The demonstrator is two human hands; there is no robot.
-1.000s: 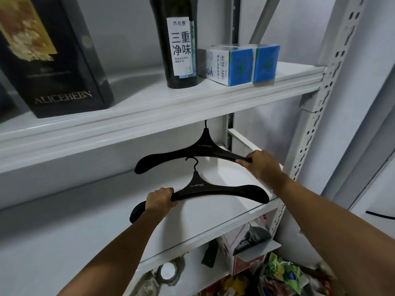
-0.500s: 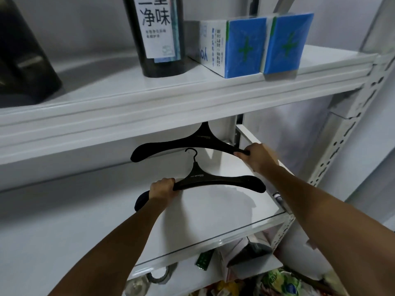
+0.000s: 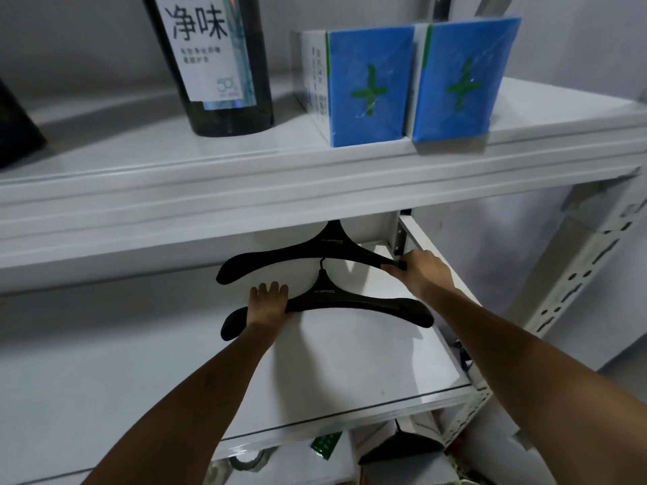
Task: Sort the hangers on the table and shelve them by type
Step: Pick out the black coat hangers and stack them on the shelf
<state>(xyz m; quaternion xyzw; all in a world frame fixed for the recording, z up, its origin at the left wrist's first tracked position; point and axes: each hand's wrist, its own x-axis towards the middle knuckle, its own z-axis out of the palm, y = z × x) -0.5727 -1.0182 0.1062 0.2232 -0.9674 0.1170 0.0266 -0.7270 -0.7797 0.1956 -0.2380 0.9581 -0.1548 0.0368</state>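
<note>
Two wide black hangers are over the white middle shelf. The far hanger lies deeper in, its hook hidden behind the upper shelf's edge; my right hand grips its right end. The near hanger sits in front of it, with its small hook pointing toward the far one. My left hand is closed around the near hanger's left arm, close to the tip. I cannot tell whether either hanger rests on the shelf.
The upper shelf overhangs closely and carries a dark bottle and two blue boxes. A perforated white upright stands at the right. Below the middle shelf are a dark object, tape and packets.
Both hangers have gone deeper under the upper shelf with my hands, and my view has come in closer and lower.
</note>
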